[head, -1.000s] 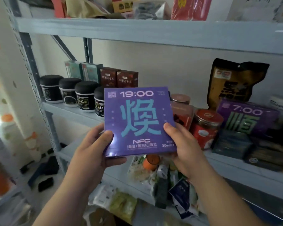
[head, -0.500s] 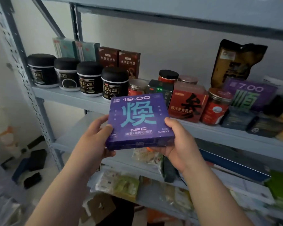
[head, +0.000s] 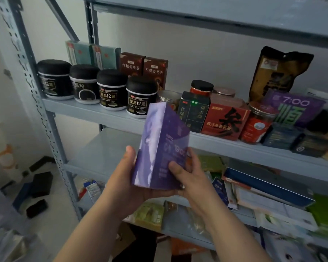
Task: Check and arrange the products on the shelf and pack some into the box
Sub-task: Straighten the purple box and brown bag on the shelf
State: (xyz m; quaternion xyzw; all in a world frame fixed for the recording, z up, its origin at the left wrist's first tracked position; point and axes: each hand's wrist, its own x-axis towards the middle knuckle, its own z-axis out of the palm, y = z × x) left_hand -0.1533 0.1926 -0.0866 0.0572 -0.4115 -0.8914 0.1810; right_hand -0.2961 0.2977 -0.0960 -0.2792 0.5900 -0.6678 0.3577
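Box: a glossy purple carton stands on end, turned corner-on to the camera. Its left face is pale with glare, and its darker right face carries small print (the words "NFC" and "19:00" run sideways).
Where: held in the air in front of a grey metal shelf. Its top corner overlaps the row of goods on that tier.
Left hand: the left hand cradles the carton from below and from the left. Its thumb is raised along the carton's left edge and its palm is under the base.
Right hand: the right hand grips the lower right side, with the thumb pressed on the dark face and the fingers wrapped behind.
Shelf, left: four black-lidded jars stand in a row. Teal boxes and two red-brown tea boxes stand behind them.
Shelf, right: a dark green box stands just beside a red box. A brown pouch stands upright behind a second purple carton marked "7:00".
Below: packets lie jumbled on the lower tiers, too blurred to read.
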